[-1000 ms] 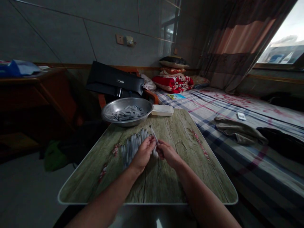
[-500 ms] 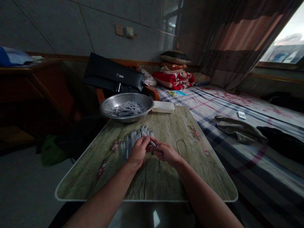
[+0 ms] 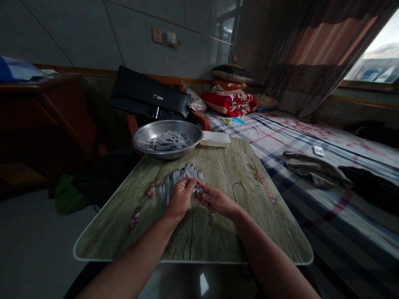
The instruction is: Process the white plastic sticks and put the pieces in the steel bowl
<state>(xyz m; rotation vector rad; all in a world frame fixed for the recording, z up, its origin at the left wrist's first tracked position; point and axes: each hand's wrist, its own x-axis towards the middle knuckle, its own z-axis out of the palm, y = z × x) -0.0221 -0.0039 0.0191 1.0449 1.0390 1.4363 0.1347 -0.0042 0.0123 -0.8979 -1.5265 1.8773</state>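
Observation:
A slim whitish pen (image 3: 198,188) slants between my hands above the wood-patterned table (image 3: 224,232). My left hand (image 3: 181,197) is closed around its upper part, with the thumb on top. At its lower end, the fingers of my right hand (image 3: 217,202) pinch it; the exact grip is partly hidden. Several similar translucent pens (image 3: 162,195) lie side by side in a row on the table, just beyond and left of my left hand, which covers part of them.
A steel basin (image 3: 136,146) holding many thin loose pen parts (image 3: 171,141) stands at the table's far left. Beside it is a shallow white tray (image 3: 215,140). Behind leans a black monitor (image 3: 149,93). A bed (image 3: 264,141) with a phone (image 3: 318,150) borders the right side.
My right hand's fingers have shifted slightly along the pen's lower end and look less curled. My left hand keeps its grip. The whole view has moved a little.

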